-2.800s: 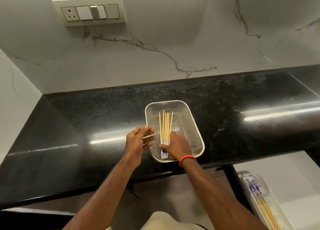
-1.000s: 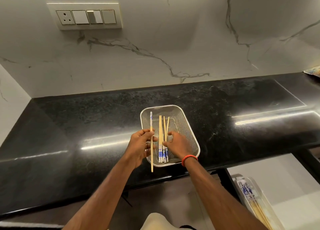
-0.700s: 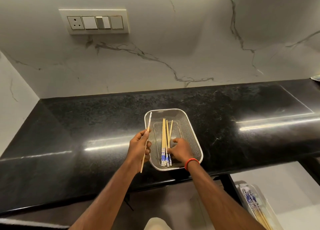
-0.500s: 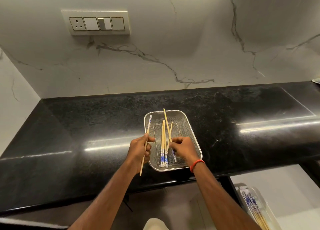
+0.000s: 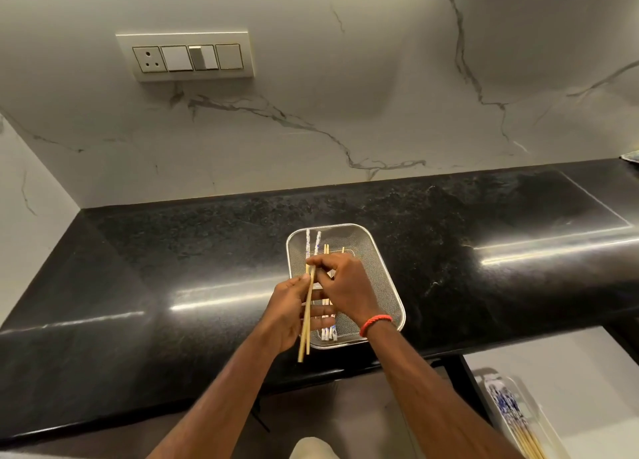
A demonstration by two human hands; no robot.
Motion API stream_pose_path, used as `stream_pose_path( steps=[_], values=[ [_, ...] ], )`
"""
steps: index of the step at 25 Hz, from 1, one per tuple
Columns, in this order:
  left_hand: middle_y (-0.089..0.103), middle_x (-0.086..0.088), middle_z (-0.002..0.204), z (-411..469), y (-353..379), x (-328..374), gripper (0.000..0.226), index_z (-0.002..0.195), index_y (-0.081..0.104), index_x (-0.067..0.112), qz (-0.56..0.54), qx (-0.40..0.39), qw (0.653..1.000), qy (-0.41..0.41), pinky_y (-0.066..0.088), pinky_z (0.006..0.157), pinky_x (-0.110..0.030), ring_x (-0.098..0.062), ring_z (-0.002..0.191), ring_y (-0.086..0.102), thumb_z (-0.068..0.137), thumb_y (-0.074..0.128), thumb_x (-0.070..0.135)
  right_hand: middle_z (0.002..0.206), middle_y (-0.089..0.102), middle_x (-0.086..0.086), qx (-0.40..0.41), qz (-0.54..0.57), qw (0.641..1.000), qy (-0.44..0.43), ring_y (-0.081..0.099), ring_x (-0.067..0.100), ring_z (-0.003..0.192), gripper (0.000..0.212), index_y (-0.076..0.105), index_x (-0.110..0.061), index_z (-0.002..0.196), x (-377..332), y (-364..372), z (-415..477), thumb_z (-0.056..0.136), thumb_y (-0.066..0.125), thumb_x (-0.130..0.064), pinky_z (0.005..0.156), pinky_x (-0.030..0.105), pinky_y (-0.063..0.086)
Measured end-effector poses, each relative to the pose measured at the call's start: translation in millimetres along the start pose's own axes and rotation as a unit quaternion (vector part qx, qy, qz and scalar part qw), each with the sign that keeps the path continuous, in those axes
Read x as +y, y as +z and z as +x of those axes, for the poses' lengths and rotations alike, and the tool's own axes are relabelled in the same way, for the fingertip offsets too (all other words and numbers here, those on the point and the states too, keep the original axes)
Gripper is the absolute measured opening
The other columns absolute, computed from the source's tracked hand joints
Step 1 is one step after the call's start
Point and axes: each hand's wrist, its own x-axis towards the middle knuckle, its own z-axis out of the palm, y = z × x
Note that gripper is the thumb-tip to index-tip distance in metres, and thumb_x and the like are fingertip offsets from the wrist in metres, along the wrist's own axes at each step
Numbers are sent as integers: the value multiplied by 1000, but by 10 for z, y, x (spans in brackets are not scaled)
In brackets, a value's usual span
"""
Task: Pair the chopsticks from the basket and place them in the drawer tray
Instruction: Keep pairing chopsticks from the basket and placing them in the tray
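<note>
We see the pair (image 5: pixel 304 337) held over the left side of the basket (image 5: pixel 380 251), lifted clear of its mesh: two slim, straight sticks of pale bamboo lying side by side, nearly parallel. Their wrapped white-and-blue ends point away towards the basket's far-left corner, and their plain ends reach back past the near rim. The left hand (image 5: pixel 288 315) grips the pair with curled fingers and the thumb pressed on top. The right hand (image 5: pixel 345 285) pinches the same pair higher up with its fingertips, and a red cord band (image 5: pixel 376 323) circles its wrist. The basket is a shallow rectangle of fine, shiny metal mesh with rounded corners and a smooth wire rim. It sits on the table (image 5: pixel 173 251), a polished black stone slab speckled with grey. Inside it lie loose chopsticks (image 5: pixel 328 334) of the same make, their patterned ends near the front wall, mostly hidden by the hands. Low at the right stands the tray (image 5: pixel 543 420), clear plastic and oblong, holding stored chopsticks (image 5: pixel 511 412) laid together, patterned ends farthest from us. Behind the table rises white marble veined in grey, bearing a cream switch plate (image 5: pixel 185 57).
</note>
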Motion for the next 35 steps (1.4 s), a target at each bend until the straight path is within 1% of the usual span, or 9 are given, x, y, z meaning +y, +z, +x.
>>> stream_pose_path(
  steps=[4,7,10,16,18,21,24,28,35],
  values=[
    [75,-20,91,-3,-19,-22,26,121,58,1,11,2,1000,5,63,56,-39,-32,70,75,107,45,19,99,71,-6,-22,-45,999,-13,63,9,90,33,65,-29,126,102,43,-8,94,59,-20,78,25,54],
    [73,-20,91,7,-77,-15,24,123,57,1,-1,20,1000,13,63,55,-38,-30,67,74,106,47,17,90,69,-5,1,-29,994,110,67,12,80,33,59,-29,127,293,58,13,94,61,-26,74,28,59],
    [77,-19,93,16,-144,-13,22,121,58,5,0,37,999,16,64,59,-40,-34,75,76,107,46,17,107,69,3,-89,-102,963,234,66,18,94,46,57,-19,127,480,141,-12,87,72,-35,85,33,55],
    [78,-20,98,4,-161,-8,21,119,60,6,3,38,999,13,64,60,-41,-37,81,77,105,49,17,81,58,-11,-108,-61,945,303,67,12,77,36,61,-18,111,577,274,-60,80,79,-19,76,33,60],
    [78,-20,97,7,-170,0,21,119,60,6,-1,38,999,10,64,60,-41,-37,81,77,106,49,17,80,63,-6,-107,-58,939,321,69,15,76,27,65,-15,105,586,244,-35,81,78,-15,76,35,61],
    [78,-19,96,19,-171,6,21,119,60,5,2,35,999,9,63,59,-41,-36,80,77,105,49,17,78,71,0,-105,-85,943,305,69,15,72,4,71,-16,84,569,176,-56,82,74,-17,73,36,61],
    [78,-19,96,27,-161,7,21,119,59,4,7,26,1000,4,63,58,-41,-35,79,77,105,49,17,69,69,-4,-63,-28,953,295,67,9,66,14,69,-23,71,493,52,-141,83,72,-16,66,29,60],
    [78,-18,97,27,-90,11,23,121,58,3,12,-8,1000,-14,63,59,-41,-35,78,76,105,49,17,82,73,-6,50,177,953,239,68,6,75,15,75,-26,88,322,-206,-169,84,75,-11,63,18,55],
    [74,-26,111,37,175,-40,25,125,57,8,44,-91,994,-28,64,67,-49,-40,86,75,107,45,21,88,75,-16,46,202,964,166,71,-1,86,22,77,-30,91,75,-372,-232,90,65,-12,71,15,56]
  ],
)
